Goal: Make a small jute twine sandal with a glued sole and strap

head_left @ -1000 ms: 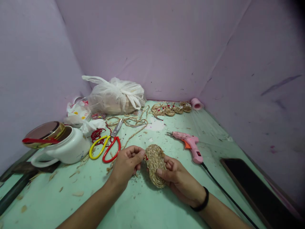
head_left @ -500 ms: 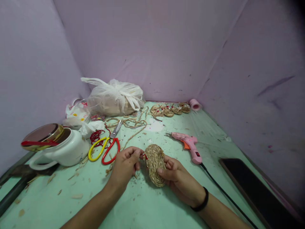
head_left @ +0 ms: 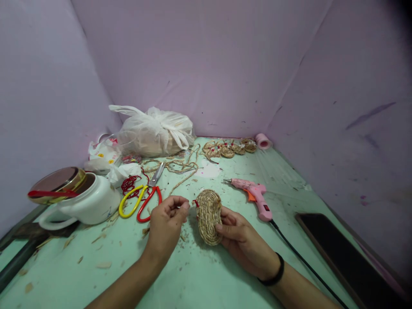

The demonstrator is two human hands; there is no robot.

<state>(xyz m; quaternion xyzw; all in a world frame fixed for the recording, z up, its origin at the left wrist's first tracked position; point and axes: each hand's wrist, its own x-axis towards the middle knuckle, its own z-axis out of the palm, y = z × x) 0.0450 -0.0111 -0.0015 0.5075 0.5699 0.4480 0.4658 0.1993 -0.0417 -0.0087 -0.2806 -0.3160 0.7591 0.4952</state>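
Note:
My right hand (head_left: 236, 234) grips a small straw-rope slipper (head_left: 208, 216) by its right edge, thumb on the face. The coiled, oval sole faces me, held just above the table. A bit of red (head_left: 195, 203) sticks out at its upper left edge. My left hand (head_left: 169, 219) is just left of the slipper, apart from it, with thumb and forefinger pinched together; whether a fine thread lies between them is too small to tell. Nearest to that hand are scissors (head_left: 149, 185) with one yellow and one red handle, lying on the table.
A pink glue gun (head_left: 255, 195) lies to the right, beside a dark phone (head_left: 341, 253). At the back are beaded straw pieces (head_left: 227, 149), a pink spool (head_left: 263, 141) and a white plastic bag (head_left: 157, 133). A white pot (head_left: 96, 201) and red yarn (head_left: 129, 185) are at left.
My left hand has drawn back slightly left, leaving a gap from the red bit at the slipper's edge. My right hand has raised the slipper a little.

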